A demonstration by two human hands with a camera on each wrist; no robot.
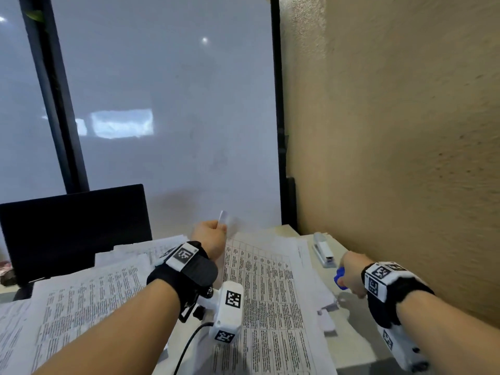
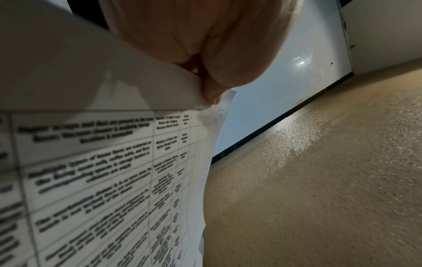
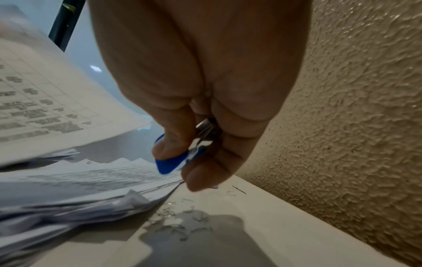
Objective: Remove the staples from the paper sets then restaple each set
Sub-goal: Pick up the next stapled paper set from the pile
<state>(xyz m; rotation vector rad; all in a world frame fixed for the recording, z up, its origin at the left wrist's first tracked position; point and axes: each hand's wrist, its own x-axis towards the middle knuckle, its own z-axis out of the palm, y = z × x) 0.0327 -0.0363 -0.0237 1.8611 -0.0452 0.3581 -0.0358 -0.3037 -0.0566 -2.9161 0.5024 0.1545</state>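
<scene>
Over on the left, her left hand (image 1: 209, 234) pinches the top corner of the paper set (image 1: 270, 293), lifted off the desk; to its right and nearer her, the right hand (image 1: 351, 274) grips the blue staple remover (image 1: 339, 277), stapler (image 1: 323, 251) just beyond

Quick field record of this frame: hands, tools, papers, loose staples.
left hand: pinches the top corner of a paper set, lifting it
right hand: grips a blue staple remover, above the desk near the wall
stapler: lies untouched on the desk, beyond the right hand
loose staples: scattered on the desk under the right hand
other papers: spread across the desk's left side
monitor: dark, far left
</scene>
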